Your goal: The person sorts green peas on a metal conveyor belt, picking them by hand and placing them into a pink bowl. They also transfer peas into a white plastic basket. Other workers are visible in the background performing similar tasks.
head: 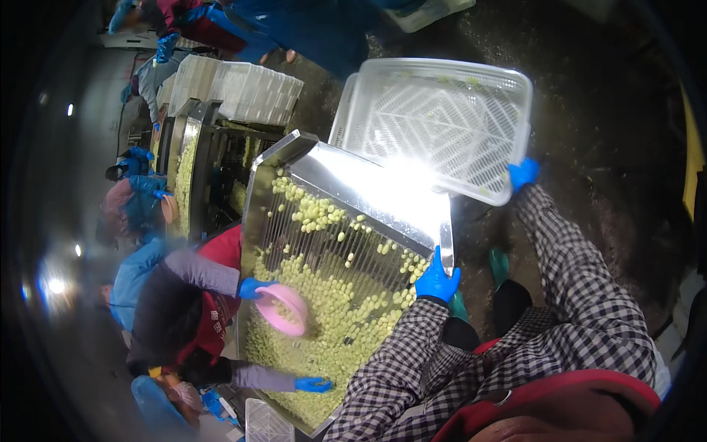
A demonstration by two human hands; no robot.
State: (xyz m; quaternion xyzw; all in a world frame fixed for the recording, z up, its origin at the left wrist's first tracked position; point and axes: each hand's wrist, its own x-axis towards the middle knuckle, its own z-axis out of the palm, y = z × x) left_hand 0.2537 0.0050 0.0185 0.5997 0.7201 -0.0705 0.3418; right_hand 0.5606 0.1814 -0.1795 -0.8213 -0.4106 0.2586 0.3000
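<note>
My right hand (523,173), in a blue glove, is closed on the near right corner of a white slotted plastic crate (442,119). A second white rim (343,108) shows behind that crate's left side. My left hand (438,279), also blue-gloved, is at the end of the bright metal lip (381,193) of a sorting tray. Its thumb and fingers are spread about the edge; whether they grip it is unclear. Pale green grapes (331,309) cover much of the tray, thickest at its near left, with bars (315,248) showing between them.
A co-worker's gloved hand (257,288) holds a pink plastic bowl (283,309) over the grapes; their other hand (313,384) is low among them. Stacked white crates (257,91) stand beyond. More people work at another grape-filled trough (186,171). The dark floor (585,138) looks wet.
</note>
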